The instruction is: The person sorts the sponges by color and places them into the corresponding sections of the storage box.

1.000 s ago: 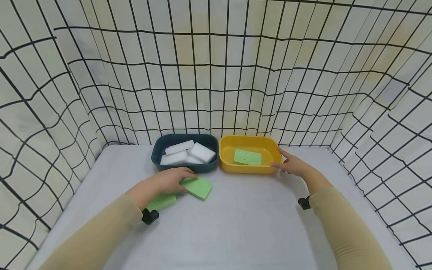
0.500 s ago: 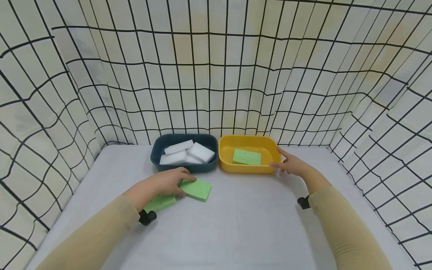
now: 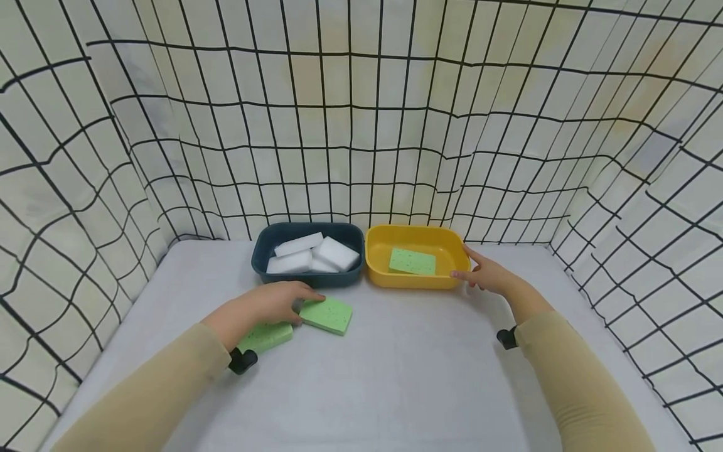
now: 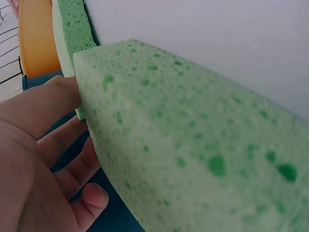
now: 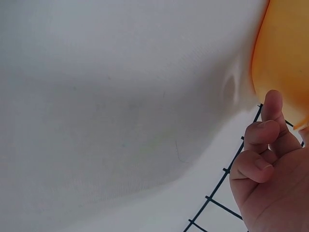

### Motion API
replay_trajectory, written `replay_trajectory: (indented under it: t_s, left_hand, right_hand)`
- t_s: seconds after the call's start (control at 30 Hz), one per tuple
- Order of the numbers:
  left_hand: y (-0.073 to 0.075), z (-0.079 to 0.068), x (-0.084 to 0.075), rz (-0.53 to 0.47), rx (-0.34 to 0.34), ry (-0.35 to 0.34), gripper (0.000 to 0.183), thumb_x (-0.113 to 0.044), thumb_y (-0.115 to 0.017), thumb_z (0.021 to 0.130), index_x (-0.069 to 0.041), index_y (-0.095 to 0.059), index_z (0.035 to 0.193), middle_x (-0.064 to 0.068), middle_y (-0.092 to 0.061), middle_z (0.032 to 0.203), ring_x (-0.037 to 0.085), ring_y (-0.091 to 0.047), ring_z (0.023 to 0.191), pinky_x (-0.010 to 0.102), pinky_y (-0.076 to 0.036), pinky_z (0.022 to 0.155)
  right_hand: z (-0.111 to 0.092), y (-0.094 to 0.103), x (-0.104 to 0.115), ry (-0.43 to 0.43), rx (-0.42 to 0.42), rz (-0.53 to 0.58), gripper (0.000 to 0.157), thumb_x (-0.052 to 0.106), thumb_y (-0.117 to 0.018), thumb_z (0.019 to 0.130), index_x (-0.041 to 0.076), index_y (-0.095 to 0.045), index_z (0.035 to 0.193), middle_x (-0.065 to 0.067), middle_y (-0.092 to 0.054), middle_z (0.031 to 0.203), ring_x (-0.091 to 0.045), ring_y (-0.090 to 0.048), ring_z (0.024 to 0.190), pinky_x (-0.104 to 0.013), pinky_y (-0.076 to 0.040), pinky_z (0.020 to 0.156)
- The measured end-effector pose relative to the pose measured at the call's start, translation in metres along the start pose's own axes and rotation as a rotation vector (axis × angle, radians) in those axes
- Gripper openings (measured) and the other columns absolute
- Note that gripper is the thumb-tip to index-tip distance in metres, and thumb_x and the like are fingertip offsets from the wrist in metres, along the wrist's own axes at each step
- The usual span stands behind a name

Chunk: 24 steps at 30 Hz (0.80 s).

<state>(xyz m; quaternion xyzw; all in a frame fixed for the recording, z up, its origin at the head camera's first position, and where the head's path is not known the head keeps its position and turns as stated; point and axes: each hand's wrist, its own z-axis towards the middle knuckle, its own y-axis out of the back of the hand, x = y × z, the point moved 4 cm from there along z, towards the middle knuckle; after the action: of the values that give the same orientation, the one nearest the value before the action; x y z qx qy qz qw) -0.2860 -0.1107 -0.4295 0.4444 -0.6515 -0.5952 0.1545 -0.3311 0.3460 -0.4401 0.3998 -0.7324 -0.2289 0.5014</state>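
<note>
In the head view, my left hand [image 3: 271, 303] has its index finger on top of a green sponge [image 3: 330, 317] and its thumb at the near left edge, pinching that side. The sponge lies flat on the table before the dark blue bin [image 3: 260, 273]. A second green sponge [image 3: 265, 338] lies under my left wrist; it fills much of the left wrist view as a large near sponge [image 4: 193, 145]. My right hand [image 3: 488, 275] holds the right end of the yellow bin [image 3: 418, 284], thumb at the front corner and index finger along the side. Inside sits a third green sponge [image 3: 412, 262].
Several white sponges [image 3: 336, 254] lie piled in the blue bin, which stands against the yellow bin. A black wire grid [image 3: 361, 150] with a pale backing rises behind and on both sides. A white cloth [image 3: 395, 376] covers the table.
The green sponge by my left fingers has turned slightly and shifted a little left along with the hand. My right hand keeps its place on the yellow bin.
</note>
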Motion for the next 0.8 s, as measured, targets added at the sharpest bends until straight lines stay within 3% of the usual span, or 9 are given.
replay_trajectory:
  t_s: [0.37,0.8]
  left_hand:
    - [0.01,-0.005,-0.003,0.023,-0.017,0.004,0.054,-0.029,-0.075,0.089,-0.031,-0.058,0.141,0.005,-0.049,0.148,0.031,-0.044,0.137,0.052,-0.038,0.11]
    - [0.025,-0.011,-0.013,-0.057,-0.095,-0.044,0.053,-0.031,-0.072,0.092,-0.037,-0.055,0.141,0.003,-0.045,0.152,0.03,-0.045,0.136,0.052,-0.04,0.107]
  right_hand:
    - [-0.003,0.0,0.0,0.028,-0.012,-0.011,0.1,0.06,-0.064,0.089,0.029,-0.001,0.161,-0.011,-0.062,0.092,-0.025,-0.052,0.083,-0.037,-0.043,0.077]
    - [-0.004,0.0,0.002,0.018,-0.014,0.003,0.099,0.059,-0.064,0.09,0.029,-0.001,0.161,-0.012,-0.062,0.093,-0.026,-0.051,0.085,-0.038,-0.043,0.077]
